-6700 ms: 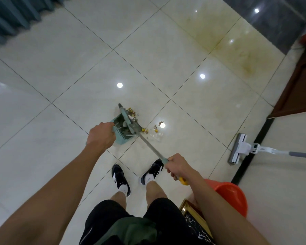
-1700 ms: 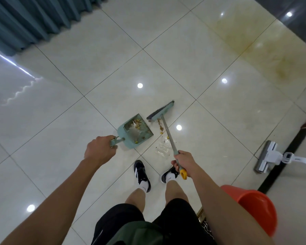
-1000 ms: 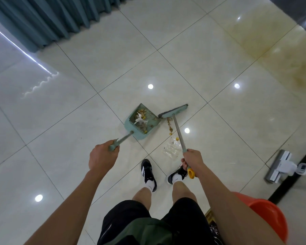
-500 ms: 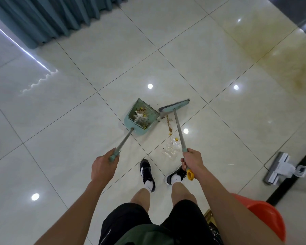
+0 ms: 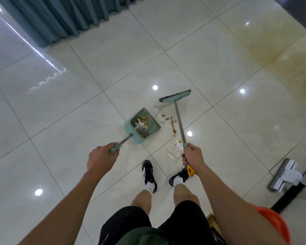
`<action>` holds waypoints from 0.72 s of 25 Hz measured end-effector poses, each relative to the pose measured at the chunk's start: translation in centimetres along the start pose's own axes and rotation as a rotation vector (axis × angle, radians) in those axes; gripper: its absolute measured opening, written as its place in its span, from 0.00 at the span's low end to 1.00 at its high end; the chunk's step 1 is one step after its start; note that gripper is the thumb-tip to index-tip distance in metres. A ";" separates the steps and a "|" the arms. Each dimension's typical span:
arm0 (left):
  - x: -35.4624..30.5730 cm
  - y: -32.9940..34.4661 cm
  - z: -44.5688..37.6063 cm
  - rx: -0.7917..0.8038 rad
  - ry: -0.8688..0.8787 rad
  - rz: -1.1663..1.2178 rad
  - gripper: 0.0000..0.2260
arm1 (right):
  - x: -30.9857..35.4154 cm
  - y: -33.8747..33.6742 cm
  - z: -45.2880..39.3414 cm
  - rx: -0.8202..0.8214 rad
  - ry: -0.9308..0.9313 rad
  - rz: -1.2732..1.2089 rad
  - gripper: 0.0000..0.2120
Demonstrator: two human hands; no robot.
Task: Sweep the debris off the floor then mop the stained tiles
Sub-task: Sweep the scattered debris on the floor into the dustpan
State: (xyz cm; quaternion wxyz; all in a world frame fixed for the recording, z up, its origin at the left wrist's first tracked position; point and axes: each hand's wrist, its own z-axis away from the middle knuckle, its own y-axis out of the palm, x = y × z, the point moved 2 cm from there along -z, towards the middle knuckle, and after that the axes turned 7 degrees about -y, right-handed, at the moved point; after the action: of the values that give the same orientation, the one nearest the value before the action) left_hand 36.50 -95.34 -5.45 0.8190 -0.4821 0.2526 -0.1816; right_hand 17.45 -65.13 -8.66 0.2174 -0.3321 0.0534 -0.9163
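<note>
debris lies in a thin line of little brown and yellow bits on the shiny white floor, between the dustpan and the long stick of the broom. more bits and a white crumpled scrap sit inside the dustpan already. the dustpan is pale green and rests on the floor with its open side facing the line of bits. the left hand is wrapped around the end of the dustpan's stick. the right hand is wrapped around the broom's stick near the top, just above its yellow tip. the broom's green head is on the floor past the far end of the line, a bit away from the dustpan. a clear crinkly wrapper lies on the floor close to the right hand, with a few yellow bits beside it. two black shoes with white socks stand just behind the mess. the stained tiles are far off to the upper right and look yellow-brown. a white mop lies flat at the right edge, well apart from the mess. an orange bucket shows at the bottom right corner, partly hidden behind the right arm. blue-green curtains hang at the top left.
</note>
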 end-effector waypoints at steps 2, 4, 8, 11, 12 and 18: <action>-0.7 -0.7 -0.7 -0.017 0.014 -0.034 0.11 | 1.1 1.3 -1.5 0.021 -0.019 0.047 0.12; -1.1 -1.3 -1.4 -0.028 0.023 -0.057 0.11 | 1.9 2.8 -2.7 0.065 -0.027 0.084 0.15; -1.1 -2.2 -2.8 -0.022 0.048 -0.120 0.10 | 2.2 4.7 -4.0 0.154 -0.042 0.193 0.18; -1.4 -2.4 -3.2 -0.007 0.102 -0.192 0.10 | 1.0 3.5 -3.3 0.149 -0.011 0.317 0.16; -1.6 -2.5 -3.3 0.004 0.122 -0.201 0.10 | 0.4 2.7 -2.9 0.147 0.003 0.349 0.16; -4.7 -2.6 -2.8 0.057 0.248 -0.288 0.11 | -4.9 -3.8 1.2 0.049 0.128 0.334 0.17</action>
State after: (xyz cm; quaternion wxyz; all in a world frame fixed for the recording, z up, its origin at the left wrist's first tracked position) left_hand 30.86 -95.99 -3.17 0.7607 -0.4637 0.2747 -0.3618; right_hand 20.21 -59.55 -9.64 0.3706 -0.2540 0.0990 -0.8879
